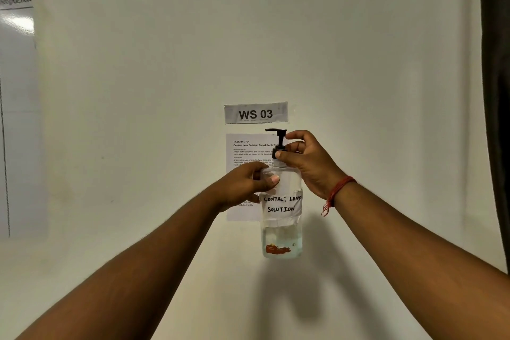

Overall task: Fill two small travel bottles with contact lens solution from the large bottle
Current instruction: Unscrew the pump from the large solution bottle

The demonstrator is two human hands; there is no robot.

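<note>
Left hand (249,182) wraps curled fingers round the upright bottle (281,212); right hand (306,160) pinches the black pump collar (277,152) with thumb and fingertips.

A "WS 03" label (256,113) hangs on the white wall (358,63). A printed task sheet (242,176) sits at its 6 o'clock. A whiteboard (16,119) lies at 9 o'clock.

A numbered workstation in a test or recording room.
I see a "WS 03" sign (255,113) taped to the plain wall (358,63), a printed task sheet (242,157) beneath, and a whiteboard (16,91) at left.
</note>
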